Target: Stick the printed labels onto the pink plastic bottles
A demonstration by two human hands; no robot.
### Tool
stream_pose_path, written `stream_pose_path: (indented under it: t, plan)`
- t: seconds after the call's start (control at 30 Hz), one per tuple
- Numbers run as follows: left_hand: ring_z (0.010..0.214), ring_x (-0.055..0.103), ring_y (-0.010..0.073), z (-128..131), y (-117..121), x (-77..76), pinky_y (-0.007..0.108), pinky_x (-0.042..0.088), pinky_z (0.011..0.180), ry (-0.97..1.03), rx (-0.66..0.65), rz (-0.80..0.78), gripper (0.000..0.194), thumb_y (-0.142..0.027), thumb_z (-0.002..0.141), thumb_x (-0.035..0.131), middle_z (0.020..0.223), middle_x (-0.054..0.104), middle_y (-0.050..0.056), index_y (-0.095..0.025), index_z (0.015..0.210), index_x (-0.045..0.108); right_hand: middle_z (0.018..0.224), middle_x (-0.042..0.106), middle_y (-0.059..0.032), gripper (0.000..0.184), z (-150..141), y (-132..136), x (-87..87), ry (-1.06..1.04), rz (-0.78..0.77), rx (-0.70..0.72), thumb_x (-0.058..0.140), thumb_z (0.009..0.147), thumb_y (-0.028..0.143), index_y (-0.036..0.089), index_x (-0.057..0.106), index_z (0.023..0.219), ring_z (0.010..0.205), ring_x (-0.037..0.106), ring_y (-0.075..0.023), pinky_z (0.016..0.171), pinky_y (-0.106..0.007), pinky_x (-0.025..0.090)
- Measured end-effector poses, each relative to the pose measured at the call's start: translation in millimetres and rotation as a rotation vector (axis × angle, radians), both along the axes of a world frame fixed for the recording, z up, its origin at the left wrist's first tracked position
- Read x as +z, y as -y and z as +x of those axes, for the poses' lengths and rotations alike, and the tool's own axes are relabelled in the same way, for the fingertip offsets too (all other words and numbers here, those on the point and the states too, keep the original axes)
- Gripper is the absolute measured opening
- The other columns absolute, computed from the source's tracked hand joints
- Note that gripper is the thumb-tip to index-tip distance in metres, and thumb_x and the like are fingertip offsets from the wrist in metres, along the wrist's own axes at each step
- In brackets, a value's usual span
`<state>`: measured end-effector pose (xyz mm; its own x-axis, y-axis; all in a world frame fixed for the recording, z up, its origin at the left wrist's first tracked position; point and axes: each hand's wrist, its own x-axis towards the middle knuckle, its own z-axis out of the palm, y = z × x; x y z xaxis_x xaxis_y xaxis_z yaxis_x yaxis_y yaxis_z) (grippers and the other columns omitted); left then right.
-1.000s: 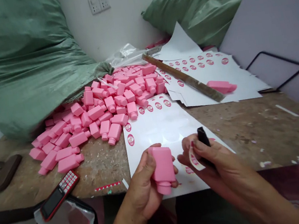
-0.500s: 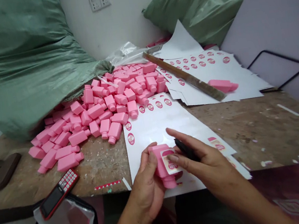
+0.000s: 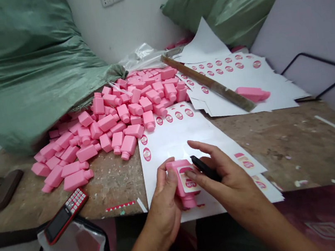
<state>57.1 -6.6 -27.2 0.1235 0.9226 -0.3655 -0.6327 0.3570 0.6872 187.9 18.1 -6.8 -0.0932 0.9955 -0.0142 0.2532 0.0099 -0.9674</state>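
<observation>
While my left hand is wrapped around a pink bottle above the near part of the sticker sheet, my right hand is clamped on a black tool, its thumb resting on the label on the bottle's face. Across the worktop, a heap of pink bottles spreads left of the sheet, and a wooden strip lies beyond it.
</observation>
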Motion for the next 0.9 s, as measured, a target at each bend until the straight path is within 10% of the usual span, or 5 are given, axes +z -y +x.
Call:
stream_pose_path:
  t: [0.27,0.67,0.9]
  plan:
    - [0.062,0.055,0.0084,-0.1,0.7,0.0,0.021,0.037,0.055,-0.038,-0.001,0.003,0.046,-0.049,0.087,0.059,0.099,0.065,0.003,-0.026,0.124,0.046,0.075,0.063,0.0000,0.048,-1.0,0.0,0.9,0.051,0.050,0.001,0.060,0.082,0.039,0.027,0.052,0.128,0.063,0.059,-0.0170,0.060,-0.030,0.049]
    - [0.103,0.063,0.0210,-0.7,6.2,3.7,0.033,0.047,0.088,-0.095,0.008,0.045,0.050,-0.031,0.081,0.070,0.113,0.064,0.007,-0.023,0.124,0.047,0.084,0.071,-0.0050,0.025,9.4,-2.7,-5.6,0.460,0.362,-0.084,0.059,0.083,0.043,0.026,0.069,0.098,0.069,0.061,-0.0223,0.064,-0.034,0.042]
    - [0.097,0.066,0.0234,-12.0,8.7,16.4,0.029,0.051,0.072,-0.083,-0.080,-0.006,0.065,-0.018,0.068,0.077,0.111,0.064,0.009,-0.024,0.124,0.044,0.059,0.048,0.0034,0.032,10.8,-7.1,3.2,0.043,0.062,0.012,0.063,0.079,0.050,0.023,0.051,0.068,0.056,0.046,-0.0135,0.052,-0.026,0.038]
